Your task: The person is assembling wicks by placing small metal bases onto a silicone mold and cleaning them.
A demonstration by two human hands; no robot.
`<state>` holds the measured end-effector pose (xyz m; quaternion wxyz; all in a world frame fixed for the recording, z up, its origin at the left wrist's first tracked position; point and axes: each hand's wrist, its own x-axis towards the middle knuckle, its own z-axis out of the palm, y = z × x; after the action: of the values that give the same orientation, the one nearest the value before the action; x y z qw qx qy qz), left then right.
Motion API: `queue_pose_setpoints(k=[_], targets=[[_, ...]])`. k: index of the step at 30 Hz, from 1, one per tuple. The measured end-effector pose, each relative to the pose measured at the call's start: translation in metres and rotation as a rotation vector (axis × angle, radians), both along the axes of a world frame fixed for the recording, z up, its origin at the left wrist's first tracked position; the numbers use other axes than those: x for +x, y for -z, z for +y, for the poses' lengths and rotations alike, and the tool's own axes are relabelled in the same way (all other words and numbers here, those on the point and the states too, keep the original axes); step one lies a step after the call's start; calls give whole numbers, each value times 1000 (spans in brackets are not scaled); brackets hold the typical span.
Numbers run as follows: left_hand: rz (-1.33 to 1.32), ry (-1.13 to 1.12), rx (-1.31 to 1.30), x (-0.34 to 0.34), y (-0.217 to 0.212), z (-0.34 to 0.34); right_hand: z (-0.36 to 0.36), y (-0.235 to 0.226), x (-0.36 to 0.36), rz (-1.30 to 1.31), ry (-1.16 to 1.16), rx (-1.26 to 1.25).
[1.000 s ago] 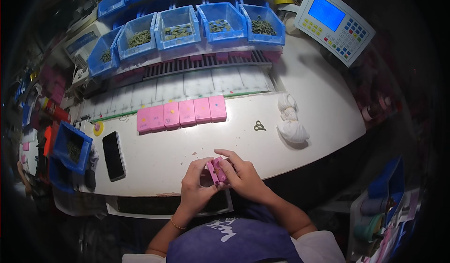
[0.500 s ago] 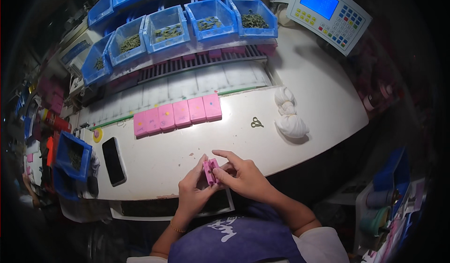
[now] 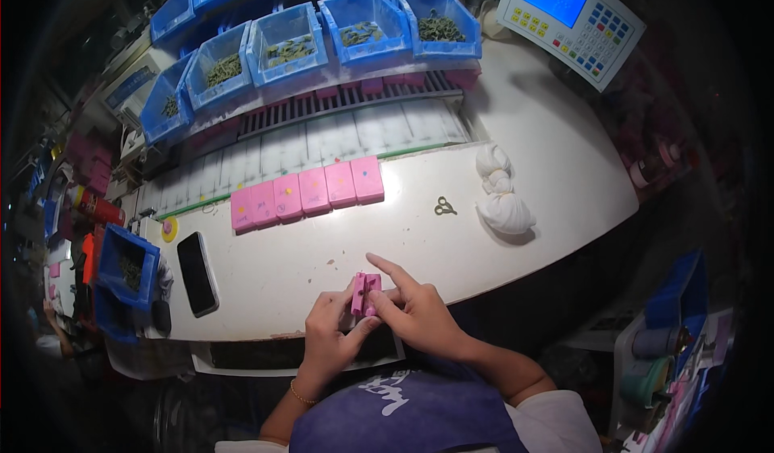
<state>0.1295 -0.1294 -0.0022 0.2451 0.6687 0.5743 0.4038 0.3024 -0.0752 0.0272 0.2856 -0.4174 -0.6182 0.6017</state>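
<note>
We hold a small pink block (image 3: 364,293) in both hands just above the near edge of the white table (image 3: 564,187). Our left hand (image 3: 330,342) grips it from below and from the left, fingers closed on it with the thumb pressed against its lower end. Our right hand (image 3: 415,316) clasps it from the right, most fingers curled on the block, while the index finger stretches out over its top towards the left. The block seems to be two halves set side by side, so we judge that we are at the stage of fitting or closing it by hand. The next move calls for a steady pinch from both sides, so that the halves stay lined up.

Counting what lies about: six flat pink cases (image 3: 306,196) stand in a row across the middle of the table, touching one another. One pair of small scissors (image 3: 444,206) lies near the right edge, just beside one knotted white cloth bundle (image 3: 501,196). One black phone (image 3: 197,274) lies towards the left edge. Along the far edge we count five blue bins (image 3: 364,27) with greenish parts, and one control panel (image 3: 571,19) sits at the far right corner.
</note>
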Motion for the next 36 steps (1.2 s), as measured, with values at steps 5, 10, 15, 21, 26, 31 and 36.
queue_pose_setpoints(k=[5, 10, 15, 21, 26, 31, 36], targets=[[-48, 13, -1, -5, 5, -1, 2, -3, 4, 36, -55, -52], [-65, -91, -31, 2, 4, -1, 2, 10, 6, 175, -38, -130], [83, -145, 43, 9, 4, -4, -2, 20, 5, 294, 12, -199], [155, -164, 236, 12, 19, -3, -5, 15, 4, 262, 4, -199], [160, -189, 329, 11, 27, 0, -11, 26, 0, 281, 91, -133], [-98, -270, 104, 8, 23, 1, -12, 27, -4, 296, 98, -106], [-188, -225, -78, 5, 1, 18, -10, 24, -2, 248, 83, -79]])
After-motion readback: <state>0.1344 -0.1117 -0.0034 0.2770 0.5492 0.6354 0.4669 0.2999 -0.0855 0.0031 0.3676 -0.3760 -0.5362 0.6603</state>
